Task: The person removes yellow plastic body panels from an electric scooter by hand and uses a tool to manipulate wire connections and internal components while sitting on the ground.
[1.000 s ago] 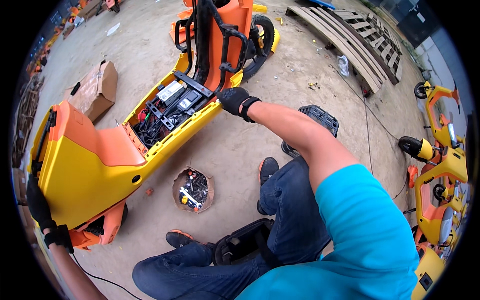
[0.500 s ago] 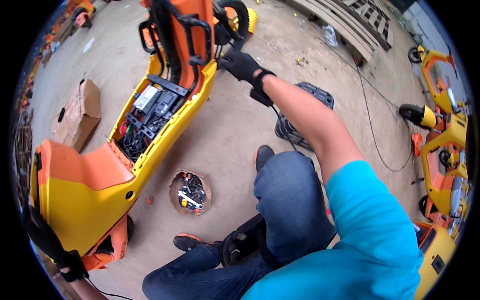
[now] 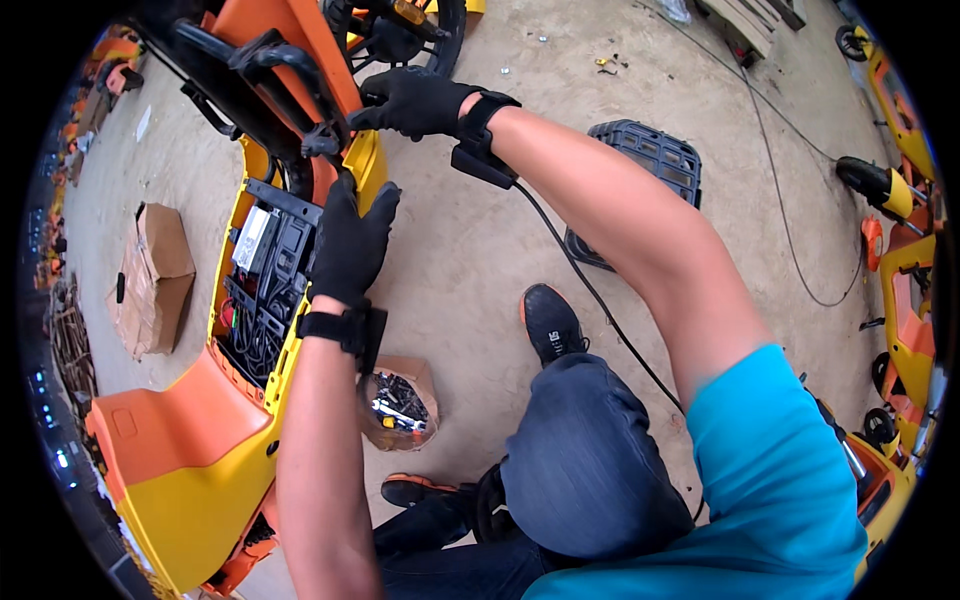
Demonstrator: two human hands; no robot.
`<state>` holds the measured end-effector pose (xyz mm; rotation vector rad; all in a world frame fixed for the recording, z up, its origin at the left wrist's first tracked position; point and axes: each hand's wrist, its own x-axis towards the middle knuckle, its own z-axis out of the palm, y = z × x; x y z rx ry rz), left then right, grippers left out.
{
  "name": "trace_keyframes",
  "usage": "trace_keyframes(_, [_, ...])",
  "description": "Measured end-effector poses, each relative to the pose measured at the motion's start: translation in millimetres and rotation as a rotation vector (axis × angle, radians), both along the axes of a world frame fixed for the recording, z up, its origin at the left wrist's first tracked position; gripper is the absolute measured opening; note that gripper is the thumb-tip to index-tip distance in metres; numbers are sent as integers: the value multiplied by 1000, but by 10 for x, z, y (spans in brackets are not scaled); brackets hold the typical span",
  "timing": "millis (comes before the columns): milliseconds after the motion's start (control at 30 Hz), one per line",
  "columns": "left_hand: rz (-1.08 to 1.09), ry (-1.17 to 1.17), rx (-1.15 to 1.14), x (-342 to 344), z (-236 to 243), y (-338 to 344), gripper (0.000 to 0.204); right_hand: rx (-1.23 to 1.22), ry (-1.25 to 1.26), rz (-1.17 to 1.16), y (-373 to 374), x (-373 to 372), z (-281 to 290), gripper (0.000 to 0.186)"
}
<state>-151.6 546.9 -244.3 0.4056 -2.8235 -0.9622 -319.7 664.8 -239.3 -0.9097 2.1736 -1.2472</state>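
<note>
A yellow and orange scooter stands at the left, its floor compartment exposing wiring and a silver box. My gloved right hand curls its fingers at the edge of the upright orange front panel. Below it, my gloved left hand reaches to the yellow front trim, thumb and fingers apart, over the compartment's right side. Black tubular bars run along the front panel. A cardboard container of small parts and wrenches sits on the floor by my left forearm.
A crumpled cardboard box lies at left. A dark plastic crate rests beyond my right forearm. Wooden pallets, a loose cable and more scooters line the right. My shoe is on the floor.
My left hand has moved from the scooter's rear, at far left, to its front beside my right hand. My right hand has shifted up and left along the front.
</note>
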Motion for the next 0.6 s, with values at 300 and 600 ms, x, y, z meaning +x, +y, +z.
trace_keyframes(300, [229,-25,-285,-285,-315,98,40,-198,213,5,-142,-220,-387,67])
trace_keyframes(600, [187,-59,-238,-257,-217,31,39,-129,148,70,-105,-182,-242,63])
